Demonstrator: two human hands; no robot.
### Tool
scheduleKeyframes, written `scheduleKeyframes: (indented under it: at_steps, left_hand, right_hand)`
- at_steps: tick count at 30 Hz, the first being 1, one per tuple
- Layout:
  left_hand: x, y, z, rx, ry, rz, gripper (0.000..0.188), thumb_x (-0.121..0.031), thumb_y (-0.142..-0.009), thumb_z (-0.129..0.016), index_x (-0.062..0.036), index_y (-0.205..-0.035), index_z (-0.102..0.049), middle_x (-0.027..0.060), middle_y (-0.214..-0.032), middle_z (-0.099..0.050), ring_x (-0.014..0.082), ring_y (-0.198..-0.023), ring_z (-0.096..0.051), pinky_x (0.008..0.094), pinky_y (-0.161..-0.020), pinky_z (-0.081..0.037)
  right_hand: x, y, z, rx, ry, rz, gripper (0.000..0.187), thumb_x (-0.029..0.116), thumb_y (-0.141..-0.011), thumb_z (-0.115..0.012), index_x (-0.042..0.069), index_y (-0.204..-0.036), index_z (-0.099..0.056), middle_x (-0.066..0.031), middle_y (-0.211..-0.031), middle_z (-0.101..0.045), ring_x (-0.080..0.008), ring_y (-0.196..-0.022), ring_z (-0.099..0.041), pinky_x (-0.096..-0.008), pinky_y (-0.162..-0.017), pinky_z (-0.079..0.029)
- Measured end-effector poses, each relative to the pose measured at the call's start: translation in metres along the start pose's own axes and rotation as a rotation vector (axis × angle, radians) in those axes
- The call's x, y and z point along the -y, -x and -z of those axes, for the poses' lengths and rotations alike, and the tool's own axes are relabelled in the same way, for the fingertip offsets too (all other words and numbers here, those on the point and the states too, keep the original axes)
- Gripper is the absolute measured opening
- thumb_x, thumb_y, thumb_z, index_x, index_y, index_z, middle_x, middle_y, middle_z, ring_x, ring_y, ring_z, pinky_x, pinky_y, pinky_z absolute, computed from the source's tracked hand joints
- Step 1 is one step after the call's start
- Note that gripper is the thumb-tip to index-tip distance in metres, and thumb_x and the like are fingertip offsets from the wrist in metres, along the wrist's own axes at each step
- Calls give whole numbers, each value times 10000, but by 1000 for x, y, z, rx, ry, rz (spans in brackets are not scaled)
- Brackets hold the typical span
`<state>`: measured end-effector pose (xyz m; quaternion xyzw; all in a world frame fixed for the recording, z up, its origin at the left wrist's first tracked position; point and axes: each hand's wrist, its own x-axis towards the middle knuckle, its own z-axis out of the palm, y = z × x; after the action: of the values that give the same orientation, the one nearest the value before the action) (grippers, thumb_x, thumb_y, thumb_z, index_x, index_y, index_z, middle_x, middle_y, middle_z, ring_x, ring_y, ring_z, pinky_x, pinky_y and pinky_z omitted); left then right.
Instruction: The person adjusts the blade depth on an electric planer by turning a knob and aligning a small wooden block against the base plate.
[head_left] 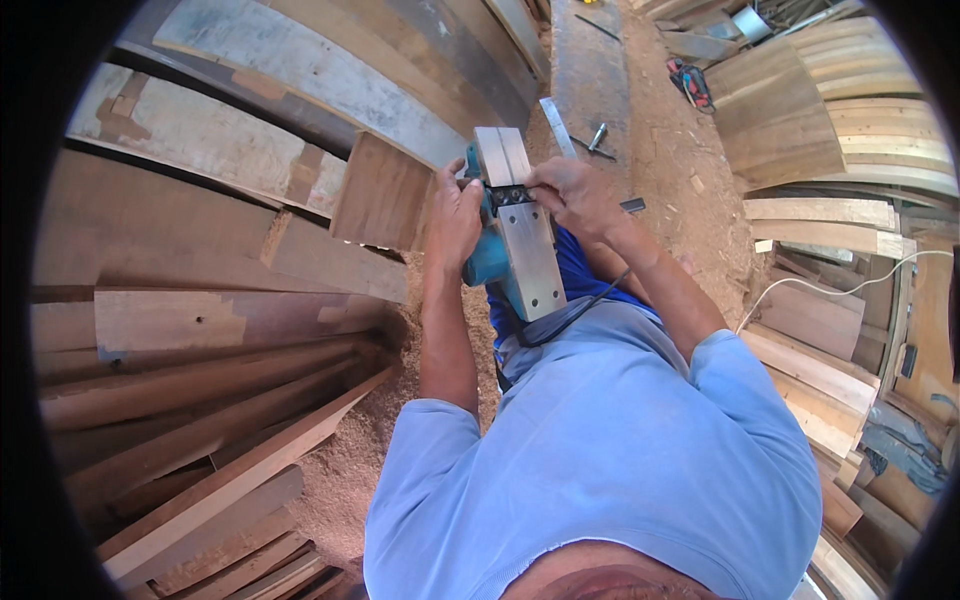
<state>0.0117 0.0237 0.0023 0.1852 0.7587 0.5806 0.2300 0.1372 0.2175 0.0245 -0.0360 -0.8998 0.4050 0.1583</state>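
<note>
An electric planer [531,262] with a teal body rests upside down over my lap, its two silver sole plates facing up. Between the plates shows the dark cutter drum [512,195] with small bolts. My left hand [455,222] is wrapped round the planer's left side, its thumb near the drum. At the drum's right end, the fingers of my right hand [578,197] are pinched together; whatever they hold is hidden. A black cord [590,303] curves from the planer across my lap.
A metal ruler [557,127] and a T-shaped wrench [598,138] lie on the long plank [590,85] ahead. A red-and-black power tool [690,85] sits on the shavings-covered floor [665,180]. Boards [200,240] crowd the left, with stacked lumber [815,212] at right.
</note>
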Motion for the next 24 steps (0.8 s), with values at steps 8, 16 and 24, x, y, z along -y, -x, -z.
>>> scheduleKeyframes:
  at_steps: [8,16,24]
  left_hand:
    - [-16,5,-1,1,-96,-19,573,-291,-1019,-532,63,-1464,-457,247,-1140,-698,335,-1032,-690,435,-913,-529]
    - [-15,3,-3,-11,-129,-44,575,-297,-1016,-531,64,-1459,-464,261,-1141,-710,354,-1039,-698,445,-924,-528]
    - [-15,3,-2,-3,-130,-31,578,-301,-1018,-531,51,-1472,-459,273,-1176,-701,369,-1080,-690,453,-961,-517]
  right_hand:
    - [6,-3,-12,4,39,69,92,124,-901,-708,63,-946,-655,-140,-903,-649,-377,-930,-648,-479,-813,-523]
    - [12,-5,-10,24,91,78,104,149,-932,-671,57,-967,-638,-149,-928,-647,-381,-949,-647,-489,-828,-521]
    - [11,-4,-11,37,105,40,142,199,-965,-649,58,-987,-652,-164,-931,-654,-392,-960,-651,-501,-839,-517]
